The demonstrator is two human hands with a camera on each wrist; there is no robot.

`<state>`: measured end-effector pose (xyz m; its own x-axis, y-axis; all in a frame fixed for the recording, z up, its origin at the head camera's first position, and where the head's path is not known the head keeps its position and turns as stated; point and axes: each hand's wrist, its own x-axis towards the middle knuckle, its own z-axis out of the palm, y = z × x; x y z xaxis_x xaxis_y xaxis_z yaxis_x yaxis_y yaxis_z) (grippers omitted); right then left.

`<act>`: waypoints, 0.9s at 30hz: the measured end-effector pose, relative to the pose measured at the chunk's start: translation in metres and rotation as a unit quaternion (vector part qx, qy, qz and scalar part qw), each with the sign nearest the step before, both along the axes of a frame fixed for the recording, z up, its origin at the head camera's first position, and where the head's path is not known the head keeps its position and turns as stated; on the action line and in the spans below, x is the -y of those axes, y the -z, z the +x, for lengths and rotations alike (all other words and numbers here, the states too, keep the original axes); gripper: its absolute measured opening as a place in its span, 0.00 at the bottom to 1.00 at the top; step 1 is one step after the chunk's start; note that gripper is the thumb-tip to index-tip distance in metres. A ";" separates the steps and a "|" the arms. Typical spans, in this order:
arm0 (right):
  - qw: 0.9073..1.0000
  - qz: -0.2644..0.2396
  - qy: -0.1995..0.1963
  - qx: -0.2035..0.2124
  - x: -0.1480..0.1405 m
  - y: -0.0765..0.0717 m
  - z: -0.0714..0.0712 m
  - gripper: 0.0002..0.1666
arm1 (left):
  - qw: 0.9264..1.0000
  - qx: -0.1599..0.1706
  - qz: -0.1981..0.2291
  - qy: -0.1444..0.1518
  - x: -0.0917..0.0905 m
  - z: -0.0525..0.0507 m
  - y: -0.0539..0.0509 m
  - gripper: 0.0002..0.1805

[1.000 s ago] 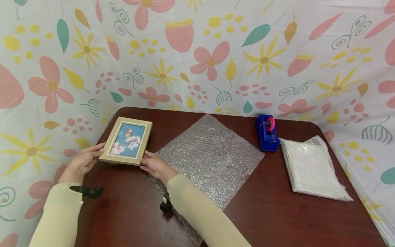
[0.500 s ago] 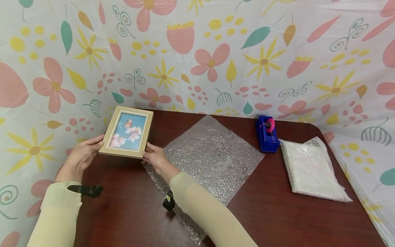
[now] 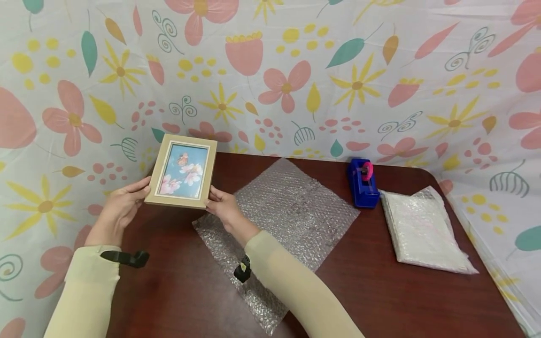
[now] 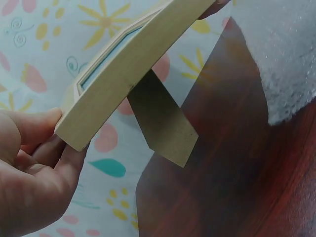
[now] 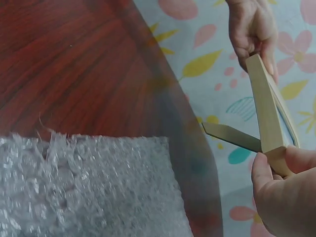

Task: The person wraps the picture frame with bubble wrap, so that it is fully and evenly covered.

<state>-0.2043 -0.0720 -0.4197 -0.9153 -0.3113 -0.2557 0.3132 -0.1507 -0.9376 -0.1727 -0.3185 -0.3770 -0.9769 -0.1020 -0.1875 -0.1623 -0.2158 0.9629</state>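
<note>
A light wooden picture frame (image 3: 181, 171) with a butterfly and blossoms on blue is held up above the table's left part, its face toward the head camera. My left hand (image 3: 120, 209) pinches its lower left corner; my right hand (image 3: 230, 211) pinches the lower right corner. In the left wrist view, the left hand (image 4: 39, 168) grips the frame's edge (image 4: 113, 79), and a stand flap (image 4: 165, 121) sticks out from the back. The right wrist view shows the same flap (image 5: 232, 136) and the right hand (image 5: 286, 192) with thumb and fingers on the frame.
A sheet of bubble wrap (image 3: 296, 211) lies flat on the dark red table (image 3: 359, 291), right of the frame. Behind and to the right stands a blue tape dispenser (image 3: 363, 188) with a pink roll. Beside it lies a folded stack of bubble wrap (image 3: 427, 230). A patterned cloth hangs behind.
Both hands have raised the picture frame and moved it slightly to the right. More of the bubble wrap's left corner shows. The dispenser and folded stack stay in place.
</note>
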 end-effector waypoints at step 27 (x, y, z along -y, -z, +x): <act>0.994 0.093 -0.016 -0.062 -0.088 -0.019 -0.002 0.35 | 0.999 0.005 -0.050 0.011 -0.074 -0.010 -0.003 0.30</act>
<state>-0.2059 0.0159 -0.4003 -0.9335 -0.2996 -0.1969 0.1948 0.0374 -0.9801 -0.1826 -0.2448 -0.3735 -0.9773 -0.0998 -0.1871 -0.1753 -0.1157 0.9777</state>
